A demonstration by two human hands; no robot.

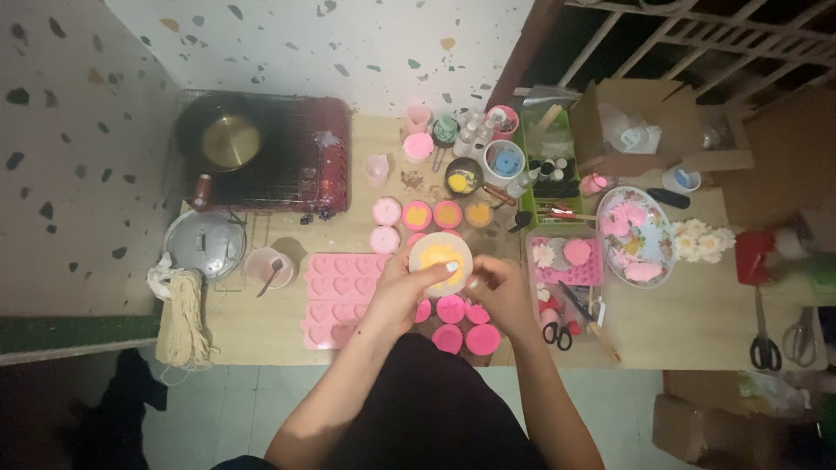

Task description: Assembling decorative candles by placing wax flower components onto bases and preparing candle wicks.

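My left hand grips a round white cup of yellow-orange liquid, held above the low wooden table. My right hand is closed beside the cup's right rim; something thin seems pinched in its fingers, but I cannot make it out. Under both hands sit several small round pink moulds. A pink tray of heart-shaped cavities lies just left of my left hand.
A red stove with a dark pot stands back left, a metal lid and twine bundle at the left edge. Jars, bottles, a green tray, a flowered plate and scissors crowd the right.
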